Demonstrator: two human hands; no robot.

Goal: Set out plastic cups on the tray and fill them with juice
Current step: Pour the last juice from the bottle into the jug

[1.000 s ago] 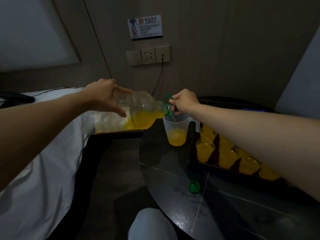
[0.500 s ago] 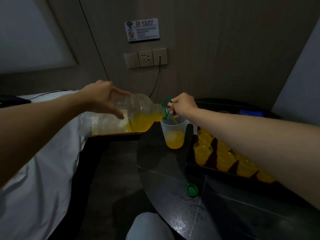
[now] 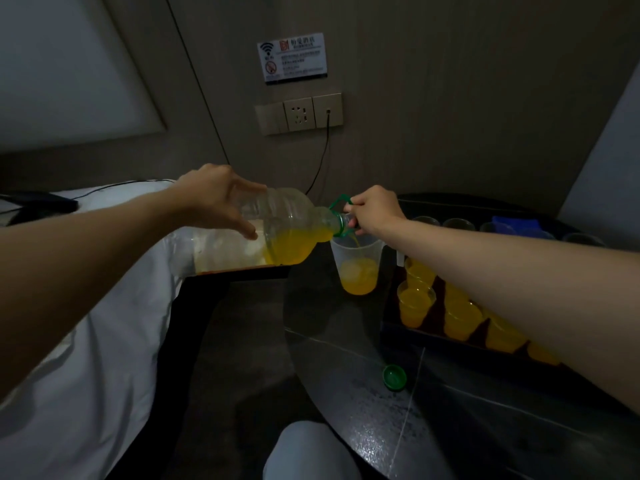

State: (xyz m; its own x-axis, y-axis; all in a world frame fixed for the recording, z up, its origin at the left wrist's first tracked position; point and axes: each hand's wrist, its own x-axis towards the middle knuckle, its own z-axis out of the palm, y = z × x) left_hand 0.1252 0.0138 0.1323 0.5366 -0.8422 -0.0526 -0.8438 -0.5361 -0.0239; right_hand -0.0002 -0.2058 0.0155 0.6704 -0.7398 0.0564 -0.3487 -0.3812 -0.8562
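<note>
Pouring: left hand (image 3: 214, 199) grasps bottle (image 3: 291, 233) base, right hand (image 3: 375, 211) grips its neck; stream into jug (image 3: 356, 268) on table (image 3: 346, 368). Filled cups (image 3: 414, 303) on tray (image 3: 389, 317) under right forearm (image 3: 485, 271); far row possibly empty, dim. Risk: over-tilt overshoots rim; forearm dip topples cups.

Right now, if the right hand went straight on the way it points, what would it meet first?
The bottle: the right hand grips the green handle at its neck and points along the body toward the left hand at the base. Depth is unclear, but nothing else lies between.
</note>
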